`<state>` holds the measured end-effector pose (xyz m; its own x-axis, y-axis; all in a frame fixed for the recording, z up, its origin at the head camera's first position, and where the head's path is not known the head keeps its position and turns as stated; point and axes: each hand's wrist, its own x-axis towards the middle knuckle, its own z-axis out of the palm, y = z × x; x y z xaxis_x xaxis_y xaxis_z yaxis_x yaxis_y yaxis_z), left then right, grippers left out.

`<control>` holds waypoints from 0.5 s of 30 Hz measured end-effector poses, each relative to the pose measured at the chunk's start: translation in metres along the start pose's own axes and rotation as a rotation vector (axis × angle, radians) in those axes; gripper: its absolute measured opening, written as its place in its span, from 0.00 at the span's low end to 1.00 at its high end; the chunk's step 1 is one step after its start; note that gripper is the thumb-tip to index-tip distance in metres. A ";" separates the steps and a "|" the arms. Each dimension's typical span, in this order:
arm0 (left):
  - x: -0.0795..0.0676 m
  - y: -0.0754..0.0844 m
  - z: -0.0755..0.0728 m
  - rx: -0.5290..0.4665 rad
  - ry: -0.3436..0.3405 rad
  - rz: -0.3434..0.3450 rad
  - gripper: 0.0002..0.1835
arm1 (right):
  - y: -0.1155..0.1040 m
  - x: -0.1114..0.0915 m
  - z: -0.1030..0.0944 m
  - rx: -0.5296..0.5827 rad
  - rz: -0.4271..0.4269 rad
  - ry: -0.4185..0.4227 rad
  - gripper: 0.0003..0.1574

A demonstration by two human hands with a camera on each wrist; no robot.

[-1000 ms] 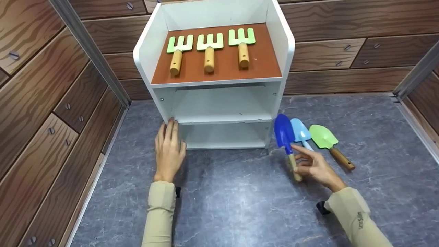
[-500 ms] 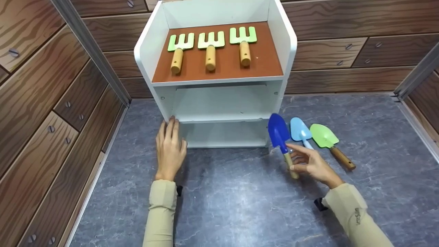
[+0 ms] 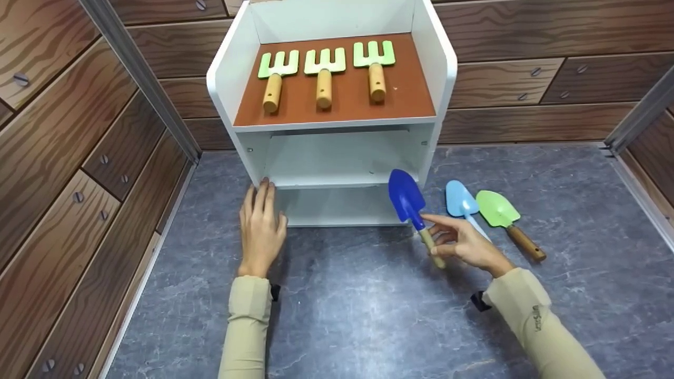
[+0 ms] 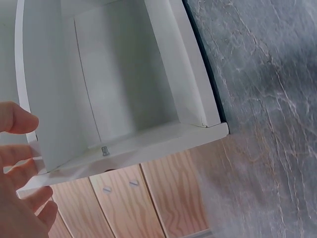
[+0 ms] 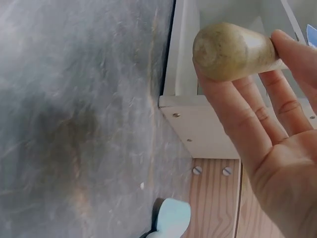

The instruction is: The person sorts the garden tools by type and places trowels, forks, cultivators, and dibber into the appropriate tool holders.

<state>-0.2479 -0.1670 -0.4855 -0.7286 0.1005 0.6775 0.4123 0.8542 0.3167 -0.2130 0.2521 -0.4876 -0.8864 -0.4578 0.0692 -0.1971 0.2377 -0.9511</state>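
My right hand point(image 3: 466, 246) pinches the wooden handle point(image 5: 237, 52) of a dark blue hand trowel point(image 3: 406, 197) between thumb and fingers. The trowel is raised, its blade tilted up and leftward before the right front of a white shelf unit point(image 3: 334, 124). On the unit's left front edge, near the middle shelf, rests my left hand point(image 3: 260, 229); its fingers point(image 4: 25, 171) touch the side panel and hold nothing. A light blue trowel point(image 3: 460, 200) and a light green trowel point(image 3: 497, 209) with a brown wooden handle lie on the floor to the right of the unit.
Three light green hand forks point(image 3: 325, 79) with wooden handles lie side by side on the brown top shelf point(image 3: 405, 105). Wood-patterned walls point(image 3: 526, 31) enclose the back and sides. The grey marbled floor point(image 3: 363, 316) spreads in front of the unit.
My right hand has carried the dark blue trowel leftward, from beside the light blue trowel to in front of the unit's right side. The left hand has stayed on the unit's edge.
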 end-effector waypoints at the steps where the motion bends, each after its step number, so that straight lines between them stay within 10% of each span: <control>1: 0.000 0.000 0.000 -0.001 -0.001 -0.002 0.33 | -0.001 0.002 0.001 -0.009 0.001 -0.001 0.45; 15: 0.001 0.002 -0.001 -0.016 0.002 -0.004 0.32 | -0.019 0.020 0.012 -0.007 0.108 -0.006 0.47</control>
<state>-0.2472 -0.1658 -0.4838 -0.7294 0.0960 0.6773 0.4181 0.8462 0.3304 -0.2216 0.2286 -0.4713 -0.9000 -0.4345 -0.0356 -0.1033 0.2918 -0.9509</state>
